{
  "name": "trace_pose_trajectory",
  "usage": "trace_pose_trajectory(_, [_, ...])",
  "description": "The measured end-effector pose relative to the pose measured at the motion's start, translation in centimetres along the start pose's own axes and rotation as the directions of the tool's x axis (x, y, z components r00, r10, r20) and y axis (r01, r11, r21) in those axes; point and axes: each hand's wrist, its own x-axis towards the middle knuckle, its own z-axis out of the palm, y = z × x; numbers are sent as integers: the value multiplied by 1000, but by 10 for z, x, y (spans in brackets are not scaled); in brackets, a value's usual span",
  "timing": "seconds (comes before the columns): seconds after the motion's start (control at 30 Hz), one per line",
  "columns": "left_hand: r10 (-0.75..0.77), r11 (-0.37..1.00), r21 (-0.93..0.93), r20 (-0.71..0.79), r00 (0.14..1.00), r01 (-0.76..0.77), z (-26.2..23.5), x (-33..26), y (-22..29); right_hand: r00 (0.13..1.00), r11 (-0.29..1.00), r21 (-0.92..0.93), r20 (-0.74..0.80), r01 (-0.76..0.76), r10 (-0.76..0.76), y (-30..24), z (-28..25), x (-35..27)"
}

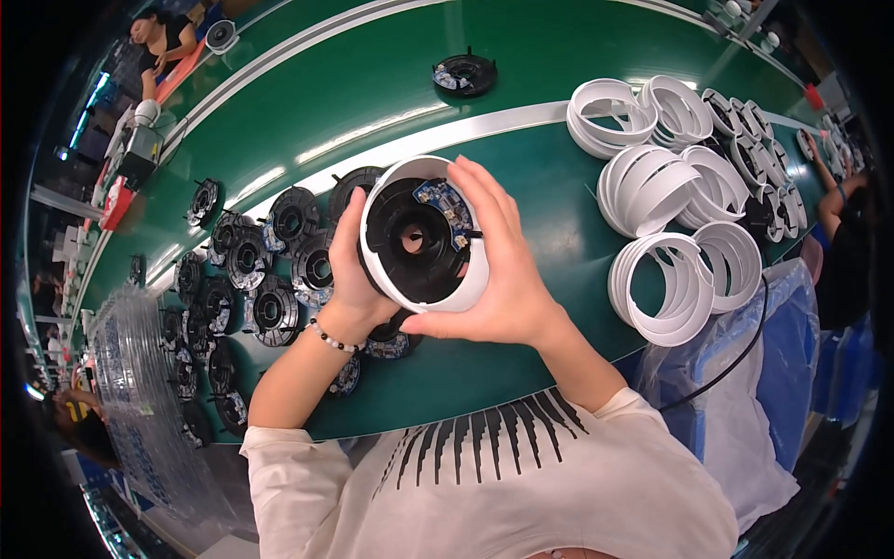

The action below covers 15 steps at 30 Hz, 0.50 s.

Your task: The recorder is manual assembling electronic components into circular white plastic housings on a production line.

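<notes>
Gripping from opposite sides in the head view, left hand (361,284) and right hand (510,279) hold a white ring (477,270) with black disc (396,265) inside. Green tabletop (570,265), its near edge (438,422) under forearms (296,380), is open toward stacked white rings (643,191); other discs (287,317) crowd the left.
</notes>
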Motion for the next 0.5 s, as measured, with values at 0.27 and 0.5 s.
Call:
trace_pose_trajectory(0.27, [56, 987, 156, -39, 998, -49, 4, -13, -6, 996, 989, -121, 26, 84, -81, -5, -2, -6])
trace_pose_trajectory(0.5, [222, 958, 196, -55, 974, -207, 24, -13, -11, 996, 987, 153, -53, -59, 68, -4, 6, -9])
